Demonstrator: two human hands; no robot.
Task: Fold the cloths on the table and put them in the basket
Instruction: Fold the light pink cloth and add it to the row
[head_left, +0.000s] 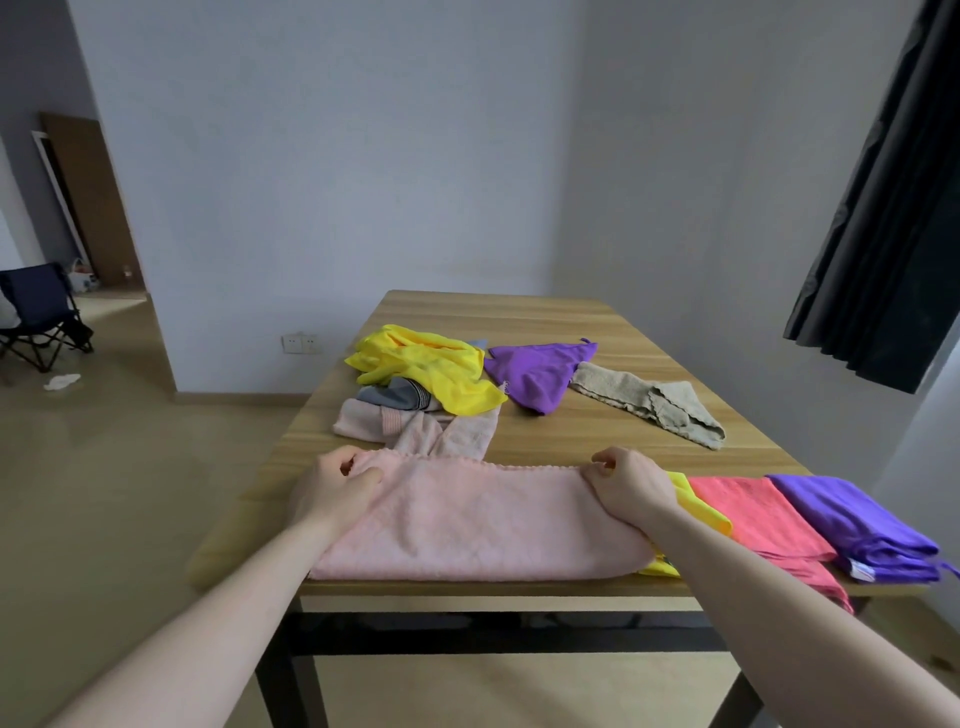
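Observation:
A pale pink towel (483, 519) lies folded lengthwise at the near edge of the wooden table (597, 322). My left hand (337, 486) pinches its far left corner. My right hand (628, 483) pinches its far right corner. To the right lie folded cloths: a yellow one (698, 501) partly under my right arm, a coral one (753, 514) and a purple one (857, 525). Farther back lie unfolded cloths: a yellow one (423, 366), a purple one (535, 371), a beige one (649, 402), a grey striped one (397, 395) and a light pink one (415, 428). No basket is in view.
A white wall stands behind the table. A dark curtain (883, 197) hangs at the right. A folding chair (39, 312) stands on the floor at the far left, by a doorway.

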